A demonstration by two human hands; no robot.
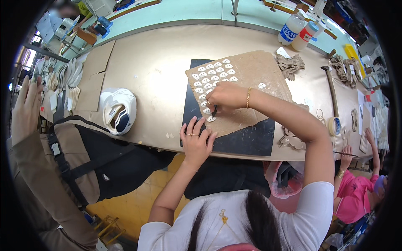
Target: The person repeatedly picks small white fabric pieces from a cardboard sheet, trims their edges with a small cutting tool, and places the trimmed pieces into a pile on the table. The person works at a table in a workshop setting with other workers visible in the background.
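In the head view, a brown cardboard sheet point(255, 69) is laid askew over a black mat point(251, 142) on the table point(159, 75). Small rounded white pieces point(218, 64) with dark spots are set out in rows along the left part of the sheet; some are hidden by the right hand point(228, 97). By that hand, its fingers closed and pinched together, a short black tool point(215, 110) is gripped, with its lower end brought down at the lowest piece point(211, 119), near the sheet's lower left edge. The left hand point(196, 141) is rested just beside that piece, its fingers spread apart and nothing seen to be held.

As far as can be judged, the laying out of the rows is well advanced on the left, and the lowest piece is being attended to. Which pieces are finished cannot be told. Toward the right, brown surface is left uncovered, and only a single white piece point(262, 85) is seen there, well apart from the rows. Farther off, a white cap point(130, 104) and a roll of tape point(331, 126) are placed on the table
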